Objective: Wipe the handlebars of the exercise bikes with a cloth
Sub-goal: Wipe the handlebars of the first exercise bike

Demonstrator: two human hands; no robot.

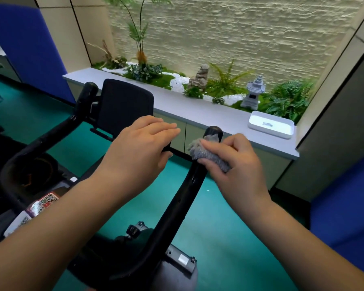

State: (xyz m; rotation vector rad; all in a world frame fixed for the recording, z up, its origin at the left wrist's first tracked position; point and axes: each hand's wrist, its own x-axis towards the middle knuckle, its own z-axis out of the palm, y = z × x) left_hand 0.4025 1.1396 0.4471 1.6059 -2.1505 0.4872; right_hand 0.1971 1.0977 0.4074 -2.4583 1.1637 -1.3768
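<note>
Now right hand (pixel 237 164) grip pinching grey cloth (pixel 206 154) on handlebar (pixel 189 185), left hand (pixel 139 148) fingers spread flat

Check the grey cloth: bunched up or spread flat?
Bunched. The cloth is wadded under the right hand, pressed against the right handlebar just below its tip.

L hand (pixel 139 148) palm-down, fingers straight, thumb tucked under. R hand (pixel 233 162) curled tight in a grip, knuckles up. Both forearms bare, reaching fwd.
</note>
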